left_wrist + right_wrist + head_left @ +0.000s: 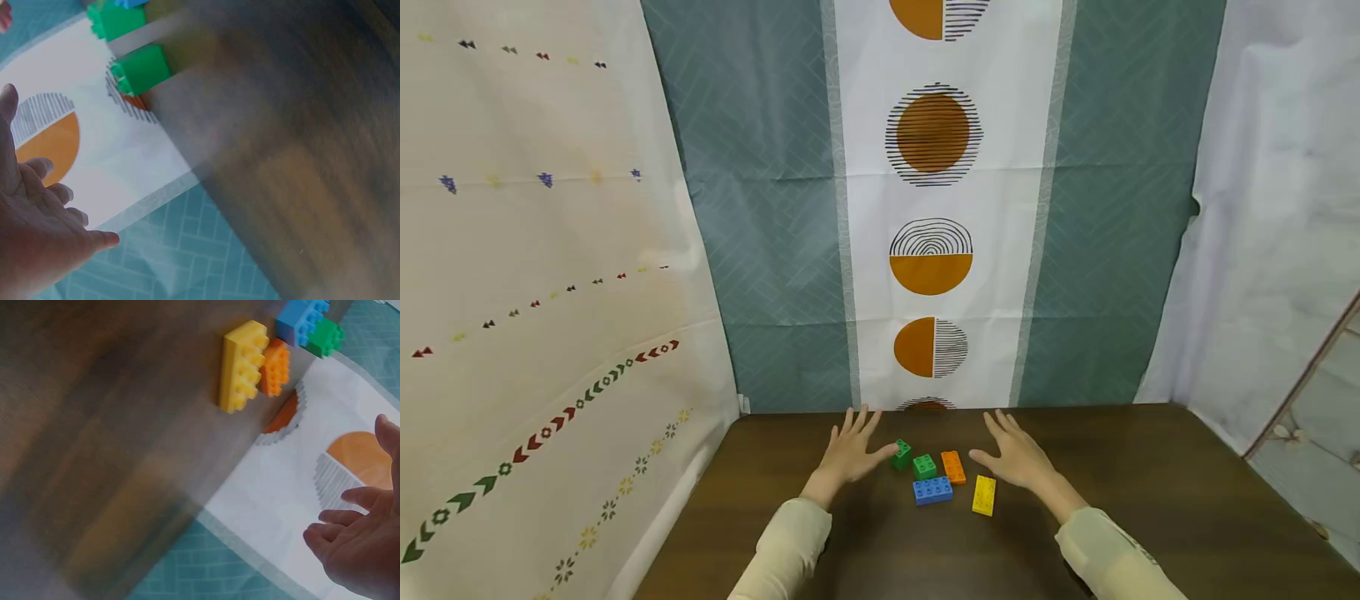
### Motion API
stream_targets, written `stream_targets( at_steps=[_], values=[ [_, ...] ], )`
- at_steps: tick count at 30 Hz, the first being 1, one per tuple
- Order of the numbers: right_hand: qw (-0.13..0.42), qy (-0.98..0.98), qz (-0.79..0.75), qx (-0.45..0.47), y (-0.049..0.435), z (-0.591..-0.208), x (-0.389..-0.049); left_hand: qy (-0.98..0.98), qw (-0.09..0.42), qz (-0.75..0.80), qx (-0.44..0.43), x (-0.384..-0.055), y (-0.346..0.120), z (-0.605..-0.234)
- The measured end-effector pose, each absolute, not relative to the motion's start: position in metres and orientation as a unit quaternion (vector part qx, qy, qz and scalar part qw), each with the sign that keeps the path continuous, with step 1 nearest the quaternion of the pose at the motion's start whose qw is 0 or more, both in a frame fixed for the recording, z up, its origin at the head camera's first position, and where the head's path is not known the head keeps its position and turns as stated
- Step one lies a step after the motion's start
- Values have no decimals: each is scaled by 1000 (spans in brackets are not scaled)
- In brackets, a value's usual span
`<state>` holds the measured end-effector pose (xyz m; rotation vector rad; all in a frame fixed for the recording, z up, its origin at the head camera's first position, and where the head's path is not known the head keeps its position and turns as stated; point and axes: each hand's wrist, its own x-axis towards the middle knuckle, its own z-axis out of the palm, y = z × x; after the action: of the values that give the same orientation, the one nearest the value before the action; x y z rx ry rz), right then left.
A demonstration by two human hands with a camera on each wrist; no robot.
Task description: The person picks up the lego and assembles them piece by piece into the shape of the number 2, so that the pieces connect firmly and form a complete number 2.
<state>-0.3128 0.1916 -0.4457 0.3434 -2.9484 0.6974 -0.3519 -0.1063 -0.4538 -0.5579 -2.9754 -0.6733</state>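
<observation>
Green brick (pixel 902 457) by left hand (pixel 850 454), yellow brick (pixel 983 496) by right hand (pixel 1018 461), both hands wide: one careless sweep could scatter bricks!

head view looks down; nearer wrist views share tabletop (pixel 1172 475).

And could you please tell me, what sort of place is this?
Perhaps an improvised indoor tabletop workspace, though I cannot be sure: a patterned backdrop hangs behind a dark table, and toy bricks lie on that table.
</observation>
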Motion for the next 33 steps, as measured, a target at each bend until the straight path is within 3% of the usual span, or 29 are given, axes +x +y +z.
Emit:
stream_targets(
  at_steps=[9, 16, 33],
  values=[
    [30, -972, 222, 71, 187, -479, -291, -943, 6, -281, -180, -343, -107, -491],
    [9, -978, 207, 26, 173, -496, -289, -931, 5, -320, -174, -362, -90, -497],
    [41, -988, 151, -13, 137, -519, -277, -918, -3, -371, -142, -375, -88, -519]
  ],
)
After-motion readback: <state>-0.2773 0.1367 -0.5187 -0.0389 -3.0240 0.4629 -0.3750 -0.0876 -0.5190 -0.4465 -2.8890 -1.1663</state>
